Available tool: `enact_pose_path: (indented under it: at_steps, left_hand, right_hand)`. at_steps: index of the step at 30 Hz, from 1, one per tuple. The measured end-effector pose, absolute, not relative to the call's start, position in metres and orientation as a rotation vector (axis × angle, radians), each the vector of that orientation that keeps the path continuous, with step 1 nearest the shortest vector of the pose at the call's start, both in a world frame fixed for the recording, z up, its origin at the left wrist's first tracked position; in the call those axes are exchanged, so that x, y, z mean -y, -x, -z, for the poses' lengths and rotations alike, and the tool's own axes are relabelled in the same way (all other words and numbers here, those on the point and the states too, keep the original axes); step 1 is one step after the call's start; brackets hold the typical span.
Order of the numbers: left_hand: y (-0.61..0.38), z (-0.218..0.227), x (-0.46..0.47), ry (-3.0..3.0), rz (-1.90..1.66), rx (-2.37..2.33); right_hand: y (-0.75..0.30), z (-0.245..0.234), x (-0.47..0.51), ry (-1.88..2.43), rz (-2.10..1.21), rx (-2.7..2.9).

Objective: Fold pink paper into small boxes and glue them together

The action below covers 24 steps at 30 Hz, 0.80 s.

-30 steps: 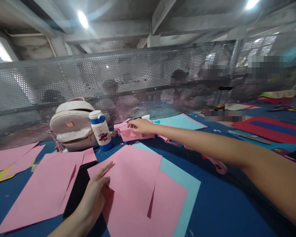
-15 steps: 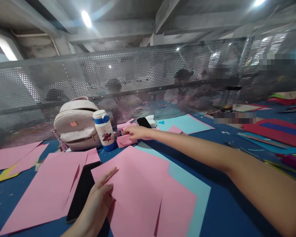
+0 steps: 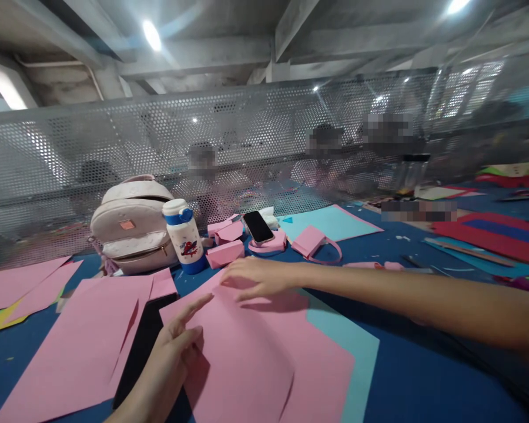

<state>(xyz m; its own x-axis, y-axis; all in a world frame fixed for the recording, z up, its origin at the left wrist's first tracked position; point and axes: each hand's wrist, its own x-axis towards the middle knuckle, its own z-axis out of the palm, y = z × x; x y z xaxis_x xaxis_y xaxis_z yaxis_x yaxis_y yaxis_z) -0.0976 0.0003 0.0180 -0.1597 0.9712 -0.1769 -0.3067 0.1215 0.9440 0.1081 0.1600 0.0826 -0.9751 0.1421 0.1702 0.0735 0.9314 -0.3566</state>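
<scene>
A large pink paper sheet [image 3: 242, 352] lies in front of me on the blue table [image 3: 423, 376], over another pink sheet and a light blue sheet [image 3: 348, 346]. My left hand [image 3: 176, 346] rests on the pink sheet's left edge, fingers stretched out. My right hand [image 3: 253, 277] lies on the sheet's far corner with fingers spread, holding nothing. Beyond it sit small folded pink paper pieces [image 3: 224, 252] and a black phone [image 3: 258, 226] on a pink paper ring.
A pale backpack [image 3: 130, 226] and a white bottle with a blue lid [image 3: 183, 235] stand at the back left. More pink sheets [image 3: 70, 335] lie to the left over a black sheet. A perforated metal screen [image 3: 247, 135] walls the table's far side, with people behind it. Red sheets [image 3: 489, 235] lie at right.
My right hand has drawn back from the folded pink pieces near the bottle to the far corner of the large pink sheet. The phone now shows. My left hand has stayed put.
</scene>
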Motion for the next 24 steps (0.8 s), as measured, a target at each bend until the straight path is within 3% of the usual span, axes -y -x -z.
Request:
enact_pose_path:
  at_steps: [9, 16, 24]
  left_hand:
    - [0.1, -0.039, -0.006, -1.253, -1.28, -1.384]
    - [0.151, -0.032, -0.027, -1.553, -1.151, -1.528]
    - [0.191, -0.056, -0.018, -1.707, -0.584, -1.57]
  right_hand:
    - [-0.123, -0.082, -0.158, 0.429, -0.862, 2.921]
    - [-0.142, -0.076, -0.163, 0.594, -0.826, 2.883]
    - [-0.155, -0.069, -0.169, 0.753, -0.779, 2.822]
